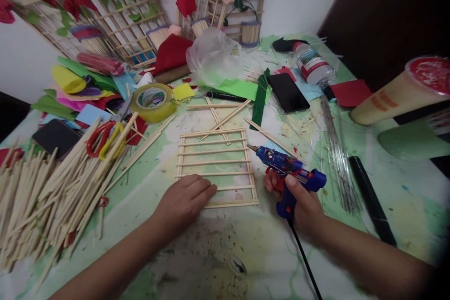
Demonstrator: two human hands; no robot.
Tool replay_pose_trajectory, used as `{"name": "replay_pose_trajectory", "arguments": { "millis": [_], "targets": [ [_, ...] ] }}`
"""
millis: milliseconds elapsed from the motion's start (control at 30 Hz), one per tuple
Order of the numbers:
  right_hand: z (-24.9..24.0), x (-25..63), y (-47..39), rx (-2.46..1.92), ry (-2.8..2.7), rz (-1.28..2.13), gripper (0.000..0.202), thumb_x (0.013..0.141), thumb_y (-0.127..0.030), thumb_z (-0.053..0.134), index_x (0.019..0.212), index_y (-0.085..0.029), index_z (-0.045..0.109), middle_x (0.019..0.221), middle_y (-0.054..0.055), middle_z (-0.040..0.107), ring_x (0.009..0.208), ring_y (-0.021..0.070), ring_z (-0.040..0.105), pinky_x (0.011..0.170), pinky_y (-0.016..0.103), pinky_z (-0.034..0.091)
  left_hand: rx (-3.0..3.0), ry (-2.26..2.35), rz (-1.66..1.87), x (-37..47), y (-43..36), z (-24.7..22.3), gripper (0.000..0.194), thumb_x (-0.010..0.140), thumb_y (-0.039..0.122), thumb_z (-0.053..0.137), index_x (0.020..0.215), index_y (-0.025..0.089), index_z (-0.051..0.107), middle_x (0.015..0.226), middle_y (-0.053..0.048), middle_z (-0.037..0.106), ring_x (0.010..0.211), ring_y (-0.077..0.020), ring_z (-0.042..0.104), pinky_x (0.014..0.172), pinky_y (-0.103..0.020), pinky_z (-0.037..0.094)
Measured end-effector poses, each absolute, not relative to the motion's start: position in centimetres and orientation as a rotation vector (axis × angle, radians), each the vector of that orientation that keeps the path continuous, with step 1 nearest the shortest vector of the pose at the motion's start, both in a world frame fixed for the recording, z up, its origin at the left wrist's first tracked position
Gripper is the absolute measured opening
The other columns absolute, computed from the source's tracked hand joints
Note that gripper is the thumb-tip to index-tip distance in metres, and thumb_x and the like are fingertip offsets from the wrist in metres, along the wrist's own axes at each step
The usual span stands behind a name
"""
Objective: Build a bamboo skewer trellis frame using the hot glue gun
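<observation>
A ladder-like frame of thin wooden sticks lies flat on the table, with several crossbars between two uprights. My left hand is closed over its lower left part, fingers together, hiding that corner. In my right hand is a blue hot glue gun, gripped by its handle, a finger near the red trigger. Its nozzle points left, close to the frame's right upright; I cannot tell if they touch. Just beyond the frame, loose sticks lie crossed over each other.
At left is a large pile of sticks with scissors on it. Yellow tape, a phone, a bottle, wires and a tall cup stand or lie around. Flower-decorated stick lattices lean against the wall.
</observation>
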State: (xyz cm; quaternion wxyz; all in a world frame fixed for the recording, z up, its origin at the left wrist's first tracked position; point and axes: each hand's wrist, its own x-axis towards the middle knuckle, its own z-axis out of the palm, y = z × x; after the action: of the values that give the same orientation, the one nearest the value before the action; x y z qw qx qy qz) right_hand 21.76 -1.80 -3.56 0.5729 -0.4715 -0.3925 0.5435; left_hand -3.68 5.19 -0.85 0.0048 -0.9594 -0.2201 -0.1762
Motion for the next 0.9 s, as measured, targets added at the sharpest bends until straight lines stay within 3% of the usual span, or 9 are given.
{"name": "replay_pose_trajectory", "arguments": {
  "millis": [567, 900],
  "targets": [
    [-3.6, 21.8, -1.8, -1.122, -0.893, 1.291, 0.030, 0.087, -0.048, 0.049, 0.076, -0.021, 0.057, 0.073, 0.002, 0.054, 0.067, 0.0171, 0.048, 0.060, 0.030, 0.038, -2.995, -0.689, -0.522, -3.6, 5.4, -1.4, 0.018, 0.088, 0.012, 0.047, 0.095, 0.011, 0.063, 0.083, -0.009, 0.066, 0.076, -0.0186, 0.057, 0.066, -0.030, 0.047],
    [-2.9, 21.7, -1.5, -1.192, -0.915, 1.287, 0.031, 0.082, -0.051, 0.051, 0.071, -0.023, 0.057, 0.072, 0.007, 0.057, 0.066, 0.0216, 0.052, 0.051, 0.032, 0.039, -3.123, -0.873, -0.477, -3.7, 5.5, -1.5, 0.018, 0.090, 0.024, 0.050, 0.099, 0.014, 0.062, 0.087, -0.009, 0.066, 0.081, -0.0185, 0.059, 0.070, -0.031, 0.048]
  ]
}}
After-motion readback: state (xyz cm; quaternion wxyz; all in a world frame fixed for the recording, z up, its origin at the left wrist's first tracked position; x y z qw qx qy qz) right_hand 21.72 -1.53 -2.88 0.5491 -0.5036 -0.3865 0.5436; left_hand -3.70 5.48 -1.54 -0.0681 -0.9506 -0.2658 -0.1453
